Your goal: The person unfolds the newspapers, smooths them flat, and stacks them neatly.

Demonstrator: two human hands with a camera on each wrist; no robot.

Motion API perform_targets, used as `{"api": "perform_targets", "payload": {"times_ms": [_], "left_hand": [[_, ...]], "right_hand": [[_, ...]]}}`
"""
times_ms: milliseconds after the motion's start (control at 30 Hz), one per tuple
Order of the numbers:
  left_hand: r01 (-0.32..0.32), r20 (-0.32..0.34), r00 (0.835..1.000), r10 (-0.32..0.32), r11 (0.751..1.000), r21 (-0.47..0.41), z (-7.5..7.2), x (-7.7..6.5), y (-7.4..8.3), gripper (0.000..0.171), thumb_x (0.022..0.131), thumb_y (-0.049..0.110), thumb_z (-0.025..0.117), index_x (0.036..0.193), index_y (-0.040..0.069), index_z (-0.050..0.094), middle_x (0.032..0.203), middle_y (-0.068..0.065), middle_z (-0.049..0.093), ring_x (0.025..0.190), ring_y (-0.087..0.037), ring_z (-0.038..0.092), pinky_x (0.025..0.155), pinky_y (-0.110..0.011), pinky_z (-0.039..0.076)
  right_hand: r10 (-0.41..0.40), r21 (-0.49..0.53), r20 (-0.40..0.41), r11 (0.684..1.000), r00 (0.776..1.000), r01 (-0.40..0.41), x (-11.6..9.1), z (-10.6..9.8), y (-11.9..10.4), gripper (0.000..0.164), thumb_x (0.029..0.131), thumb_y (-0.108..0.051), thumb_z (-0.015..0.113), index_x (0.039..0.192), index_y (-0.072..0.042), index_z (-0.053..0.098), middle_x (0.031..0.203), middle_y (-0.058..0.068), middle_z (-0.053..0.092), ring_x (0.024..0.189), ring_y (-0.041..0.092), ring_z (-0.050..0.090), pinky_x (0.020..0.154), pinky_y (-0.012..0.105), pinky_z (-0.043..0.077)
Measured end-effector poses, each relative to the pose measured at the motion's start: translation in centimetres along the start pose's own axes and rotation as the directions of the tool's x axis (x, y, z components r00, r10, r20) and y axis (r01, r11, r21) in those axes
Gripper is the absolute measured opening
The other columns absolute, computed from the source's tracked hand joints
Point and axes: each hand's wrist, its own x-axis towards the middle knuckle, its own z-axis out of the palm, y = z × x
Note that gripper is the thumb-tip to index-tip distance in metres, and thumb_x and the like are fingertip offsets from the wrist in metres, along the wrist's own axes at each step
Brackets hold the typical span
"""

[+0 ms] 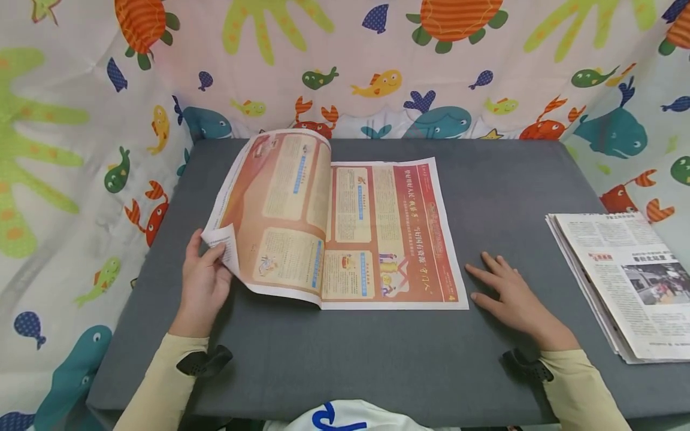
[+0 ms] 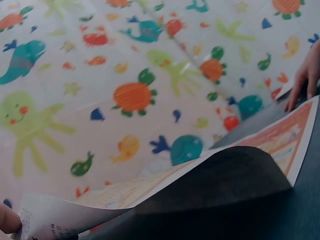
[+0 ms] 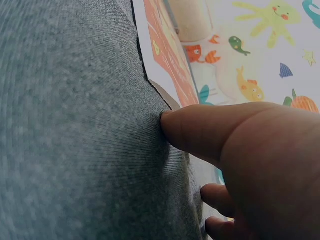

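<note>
My left hand pinches the paper by its bent corner. My right hand rests spread on the table, just beside the paper.

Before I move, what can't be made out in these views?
1. Head: the open newspaper, whose fine print is too small to read.
2. Head: the lower right corner of the newspaper stack, cut off by the right edge.
3. Left wrist: most of the left grip, cut off by the left edge.
4. Right wrist: most of the open newspaper, cut off by the top edge.
</note>
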Motion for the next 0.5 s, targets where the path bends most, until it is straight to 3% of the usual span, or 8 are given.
{"api": "perform_targets", "payload": {"times_ms": [133,333,500], "left_hand": [[0.039,-0.035,0.999,-0.041,0.998,-0.044,-2.6,0.1,0.5,0.076,0.108,0.003,0.039,0.164,0.036,-0.002,0.171,0.001,0.011,0.155,-0.017,0.024,0.128,-0.036,0.022],[0.115,-0.018,0.993,-0.116,0.991,-0.062,-4.9,0.2,0.5,0.079,0.109,0.009,0.038,0.162,0.042,-0.010,0.172,0.005,0.005,0.157,-0.012,0.018,0.129,-0.035,0.016],[0.126,-0.056,0.989,-0.136,0.979,-0.159,-6.1,0.2,0.8,0.065,0.111,0.019,0.035,0.162,0.044,0.003,0.170,0.008,0.012,0.156,-0.012,0.020,0.130,-0.034,0.014]], "right_hand": [[0.007,-0.005,0.006,1.000,1.000,-0.007,0.0,-0.1,0.0,0.063,0.093,-0.020,0.072,0.149,-0.002,0.050,0.162,0.036,0.024,0.151,0.060,0.013,0.114,0.079,0.012],[0.006,-0.017,0.000,1.000,1.000,-0.006,0.0,0.0,0.0,0.063,0.092,-0.020,0.073,0.148,-0.002,0.051,0.162,0.036,0.025,0.150,0.060,0.014,0.114,0.079,0.013],[-0.001,-0.021,0.002,1.000,1.000,0.001,0.1,-0.1,0.0,0.062,0.093,-0.020,0.073,0.148,-0.003,0.051,0.161,0.036,0.026,0.150,0.060,0.015,0.113,0.079,0.015]]}}
